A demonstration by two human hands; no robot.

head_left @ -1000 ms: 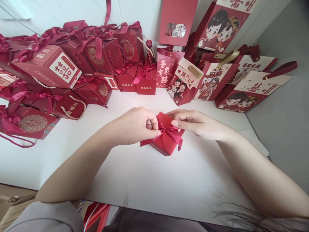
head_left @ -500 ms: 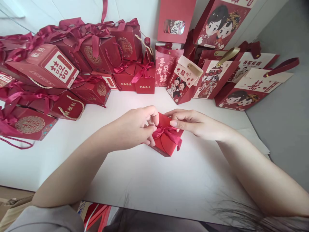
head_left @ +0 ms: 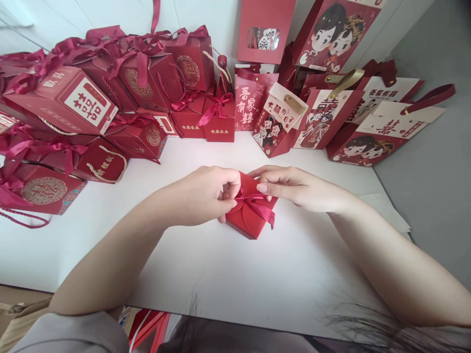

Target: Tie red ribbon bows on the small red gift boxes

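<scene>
Ribbon (head_left: 264, 212) on red box (head_left: 247, 220) | left hand (head_left: 206, 193) pinching ribbon | right hand (head_left: 290, 186) gripping box

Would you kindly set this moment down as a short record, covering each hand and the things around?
Left hand: at the left side of a shiny red ribbon bow; grip partly hidden
Right hand: at the right side of a small red cardboard box
Box: on the white tabletop, bow across its top
Picture left: dark-red cardboard boxes, stacked
Picture right: red-and-cream paper bags
</scene>
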